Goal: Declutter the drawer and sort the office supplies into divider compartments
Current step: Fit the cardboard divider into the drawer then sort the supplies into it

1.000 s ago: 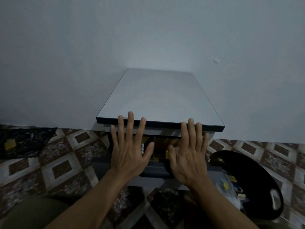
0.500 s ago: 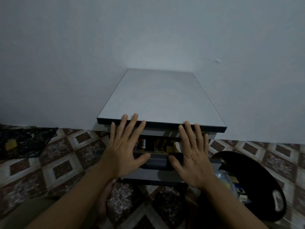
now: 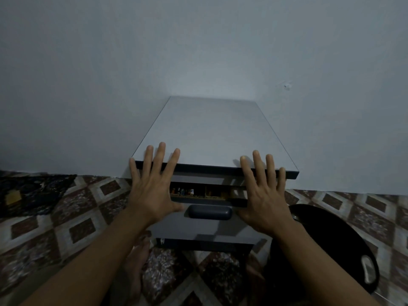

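Head view: your left hand (image 3: 152, 191) and right hand (image 3: 265, 199) hover flat, fingers straight, holding nothing, at a barely open drawer (image 3: 207, 230), supplies (image 3: 183, 192) only glimpsed, so sorting progress can't be judged.

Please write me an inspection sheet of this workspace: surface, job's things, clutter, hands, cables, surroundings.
Surface: grey table top, against the wall.
Job's things: drawer partly open; small supplies inside, too dim to name.
Clutter: black tray on the floor right of the table; dark cloth at left.
Hands: left hand and right hand flat, fingers spread, holding nothing.
Cables: nothing seen.
Surroundings: white wall; patterned floor tiles.
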Action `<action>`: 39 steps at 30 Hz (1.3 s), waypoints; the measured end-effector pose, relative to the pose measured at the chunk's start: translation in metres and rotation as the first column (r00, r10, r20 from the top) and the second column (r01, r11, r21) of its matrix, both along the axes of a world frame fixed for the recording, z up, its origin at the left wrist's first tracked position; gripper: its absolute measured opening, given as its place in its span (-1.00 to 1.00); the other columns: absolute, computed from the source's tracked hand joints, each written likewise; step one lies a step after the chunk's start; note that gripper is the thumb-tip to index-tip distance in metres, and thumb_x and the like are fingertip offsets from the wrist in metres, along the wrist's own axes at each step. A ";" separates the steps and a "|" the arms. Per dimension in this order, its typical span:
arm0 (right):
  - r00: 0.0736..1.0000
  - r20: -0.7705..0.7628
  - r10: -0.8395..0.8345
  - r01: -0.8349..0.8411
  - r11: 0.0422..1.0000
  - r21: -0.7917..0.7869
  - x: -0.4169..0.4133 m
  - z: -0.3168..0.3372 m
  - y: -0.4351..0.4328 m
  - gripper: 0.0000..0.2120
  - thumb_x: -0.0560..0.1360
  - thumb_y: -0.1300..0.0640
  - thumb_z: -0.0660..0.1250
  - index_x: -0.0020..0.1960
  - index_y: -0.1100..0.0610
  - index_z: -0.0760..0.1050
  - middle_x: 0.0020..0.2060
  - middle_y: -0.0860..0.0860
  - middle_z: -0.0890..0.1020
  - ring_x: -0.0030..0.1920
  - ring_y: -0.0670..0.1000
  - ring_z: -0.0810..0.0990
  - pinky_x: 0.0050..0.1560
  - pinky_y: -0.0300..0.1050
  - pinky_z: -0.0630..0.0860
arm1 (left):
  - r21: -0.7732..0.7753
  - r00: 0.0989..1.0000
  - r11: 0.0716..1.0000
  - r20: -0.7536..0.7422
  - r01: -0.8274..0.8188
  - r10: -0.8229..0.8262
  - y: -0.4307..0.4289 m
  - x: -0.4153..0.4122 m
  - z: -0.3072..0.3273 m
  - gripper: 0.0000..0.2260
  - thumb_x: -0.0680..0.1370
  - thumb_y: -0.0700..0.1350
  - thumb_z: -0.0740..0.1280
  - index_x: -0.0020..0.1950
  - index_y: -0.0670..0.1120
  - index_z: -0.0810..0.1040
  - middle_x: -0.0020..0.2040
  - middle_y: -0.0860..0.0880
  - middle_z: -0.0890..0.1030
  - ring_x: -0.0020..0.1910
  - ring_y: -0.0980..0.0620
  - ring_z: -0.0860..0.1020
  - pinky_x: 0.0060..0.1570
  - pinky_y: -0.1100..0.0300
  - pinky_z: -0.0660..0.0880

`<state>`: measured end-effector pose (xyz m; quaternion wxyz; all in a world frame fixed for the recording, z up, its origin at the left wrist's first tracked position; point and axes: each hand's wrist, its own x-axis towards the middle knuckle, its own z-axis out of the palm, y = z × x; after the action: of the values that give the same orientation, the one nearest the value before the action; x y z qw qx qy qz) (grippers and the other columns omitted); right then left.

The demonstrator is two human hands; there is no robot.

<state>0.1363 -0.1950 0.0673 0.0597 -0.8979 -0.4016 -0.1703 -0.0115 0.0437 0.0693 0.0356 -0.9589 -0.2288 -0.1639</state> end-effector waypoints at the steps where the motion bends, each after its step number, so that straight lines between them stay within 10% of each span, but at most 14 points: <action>1: 1.000 0.006 -0.005 0.005 1.000 -0.020 0.004 0.002 0.005 0.23 0.29 -0.31 0.46 0.60 0.01 -0.31 0.57 0.11 -0.30 0.53 0.24 -0.40 0.46 0.35 -0.30 | 0.014 1.000 1.000 0.003 -0.011 0.011 0.000 0.004 0.001 0.32 0.18 0.53 0.41 0.54 0.12 -0.46 0.57 -0.06 -0.44 0.56 -0.17 -0.37 0.37 -0.33 -0.38; 10: 0.984 0.095 -0.152 0.152 0.988 0.007 0.013 -0.007 0.030 0.12 0.21 -0.01 0.60 0.59 -0.01 0.03 0.55 0.20 0.09 0.51 0.31 0.09 0.45 0.38 -0.03 | 0.098 0.986 0.985 0.107 -0.138 0.128 -0.006 0.025 -0.005 0.03 0.10 0.31 0.62 0.47 -0.02 0.36 0.45 -0.19 0.38 0.44 -0.27 0.31 0.33 -0.51 -0.01; 18: 0.974 0.160 -0.162 0.156 0.987 0.047 0.014 -0.008 0.032 -0.06 0.21 0.08 0.54 0.52 0.01 0.22 0.47 0.17 0.25 0.42 0.28 0.25 0.40 0.36 0.13 | 0.099 0.984 0.986 0.126 -0.136 0.123 -0.005 0.026 -0.006 -0.03 0.17 0.28 0.60 0.49 -0.02 0.35 0.45 -0.18 0.37 0.44 -0.28 0.32 0.34 -0.51 -0.01; 32: 0.994 -0.005 -0.107 0.106 0.976 0.191 0.005 0.009 0.030 -0.45 0.60 -0.23 -0.15 0.52 -0.12 0.25 0.50 0.00 0.33 0.49 0.15 0.24 0.42 0.22 0.04 | -0.189 0.989 0.982 0.147 0.003 0.025 0.002 0.021 0.014 -0.50 0.65 0.25 -0.12 0.60 0.23 0.04 0.63 0.15 0.00 0.61 0.01 -0.08 0.45 -0.33 -0.31; 39: 0.982 -0.067 -0.174 0.185 0.958 0.219 0.004 0.006 0.036 -0.45 0.63 -0.21 -0.21 0.46 -0.17 0.36 0.45 -0.03 0.43 0.45 0.16 0.38 0.40 0.15 -0.01 | -0.184 0.991 0.982 0.121 -0.041 0.064 0.000 0.016 0.013 -0.31 0.49 0.36 -0.42 0.60 0.26 -0.04 0.62 0.21 -0.05 0.60 0.04 -0.10 0.48 -0.31 -0.27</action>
<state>0.1400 -0.1591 0.0731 0.1545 -0.9219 -0.2951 -0.1981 0.0049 0.0438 0.0818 -0.0620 -0.9395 -0.2696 -0.2019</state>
